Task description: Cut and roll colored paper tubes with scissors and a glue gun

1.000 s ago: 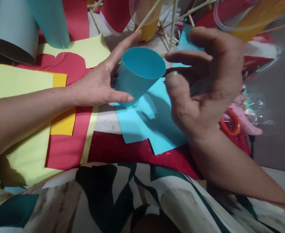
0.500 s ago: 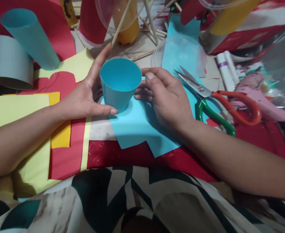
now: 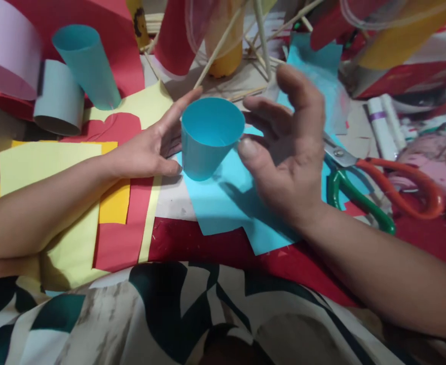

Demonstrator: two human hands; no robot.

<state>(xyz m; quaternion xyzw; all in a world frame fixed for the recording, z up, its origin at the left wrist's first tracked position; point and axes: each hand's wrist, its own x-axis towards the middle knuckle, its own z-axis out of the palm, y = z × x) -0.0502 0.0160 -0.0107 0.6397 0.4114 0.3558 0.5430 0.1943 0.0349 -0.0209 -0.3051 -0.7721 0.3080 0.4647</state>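
A blue paper cup (image 3: 208,152), wider at its rim than at its base, stands upright on a cut sheet of light blue paper (image 3: 223,213). My left hand (image 3: 150,149) is at the cup's left side, thumb and fingers spread apart around it; whether its fingertips touch the wall is hard to tell. To the right of the cup is my right hand (image 3: 295,152), raised with its fingers curled loosely and apart. Its thumb tip comes close to the rim, and nothing shows in its grasp. Scissors (image 3: 363,167) with orange and green handles lie beyond that wrist, their blades partly hidden.
Yellow (image 3: 51,167) and red paper (image 3: 116,243) sheets lie at left. Behind them are a blue paper tube (image 3: 89,71), a grey tube (image 3: 59,96) and a pink roll (image 3: 10,45). Wooden sticks (image 3: 223,43) and a red cup (image 3: 175,38) stand at the back. White markers (image 3: 382,126) lie at right.
My right hand has lifted and opened away from the cup. My left thumb has drawn back from the cup's front to its left side. The whole view has shifted, so things appear further right.
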